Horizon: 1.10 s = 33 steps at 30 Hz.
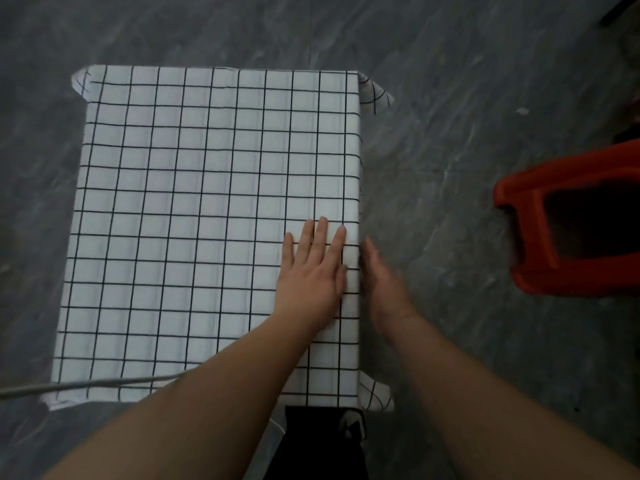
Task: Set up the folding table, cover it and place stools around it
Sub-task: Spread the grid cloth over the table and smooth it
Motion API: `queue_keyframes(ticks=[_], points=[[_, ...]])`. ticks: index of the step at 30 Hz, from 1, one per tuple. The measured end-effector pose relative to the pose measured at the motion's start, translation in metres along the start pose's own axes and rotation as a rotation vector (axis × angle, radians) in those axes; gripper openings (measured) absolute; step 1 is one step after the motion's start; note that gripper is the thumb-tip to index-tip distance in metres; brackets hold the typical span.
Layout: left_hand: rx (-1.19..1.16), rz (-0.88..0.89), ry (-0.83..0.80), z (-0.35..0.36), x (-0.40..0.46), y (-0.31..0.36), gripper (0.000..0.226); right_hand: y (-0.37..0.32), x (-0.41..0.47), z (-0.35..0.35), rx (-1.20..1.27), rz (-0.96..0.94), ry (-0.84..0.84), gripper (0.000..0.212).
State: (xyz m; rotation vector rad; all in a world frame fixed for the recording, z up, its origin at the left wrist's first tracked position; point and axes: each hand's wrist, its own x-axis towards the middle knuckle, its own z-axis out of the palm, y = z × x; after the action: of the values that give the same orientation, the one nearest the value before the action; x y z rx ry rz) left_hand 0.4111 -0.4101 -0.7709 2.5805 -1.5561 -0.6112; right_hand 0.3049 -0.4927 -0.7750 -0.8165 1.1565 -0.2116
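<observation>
A white cloth with a black grid (194,216) covers the whole top of the folding table; the table itself is hidden under it. The cloth's corners stick out at the far right and near right. My left hand (313,271) lies flat on the cloth near the right edge, fingers spread. My right hand (382,285) presses against the cloth that hangs down the table's right side, fingers straight and holding nothing. A red plastic stool (568,220) lies tipped on its side on the floor to the right.
The floor (433,140) is dark grey marbled tile all around. A grey cord (69,386) crosses the near left corner of the cloth. My black trouser leg and shoe (353,424) show below the near edge.
</observation>
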Motion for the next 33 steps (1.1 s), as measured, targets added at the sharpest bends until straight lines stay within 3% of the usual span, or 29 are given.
queue_keyframes(ticks=[5,12,19,26,28,33], points=[[0.022,-0.024,-0.051,0.002,0.0,0.0,0.06,0.012,0.007,0.01,0.139,0.206,-0.011,0.063],[-0.02,-0.02,-0.134,-0.009,0.002,0.001,0.061,0.002,0.013,0.007,0.114,0.337,-0.024,0.056],[-0.073,-0.046,-0.096,-0.022,0.003,0.005,0.06,-0.04,0.022,0.006,0.16,0.486,-0.087,0.064],[-0.11,-0.126,0.095,-0.048,0.042,0.002,0.05,-0.085,0.07,0.007,0.06,0.177,0.207,0.043],[-0.148,-0.136,0.156,-0.055,0.066,-0.003,0.053,-0.105,0.09,0.006,0.07,0.139,0.188,0.042],[-0.17,-0.143,0.191,-0.069,0.14,-0.019,0.061,-0.142,0.126,0.023,0.052,0.107,-0.04,0.045]])
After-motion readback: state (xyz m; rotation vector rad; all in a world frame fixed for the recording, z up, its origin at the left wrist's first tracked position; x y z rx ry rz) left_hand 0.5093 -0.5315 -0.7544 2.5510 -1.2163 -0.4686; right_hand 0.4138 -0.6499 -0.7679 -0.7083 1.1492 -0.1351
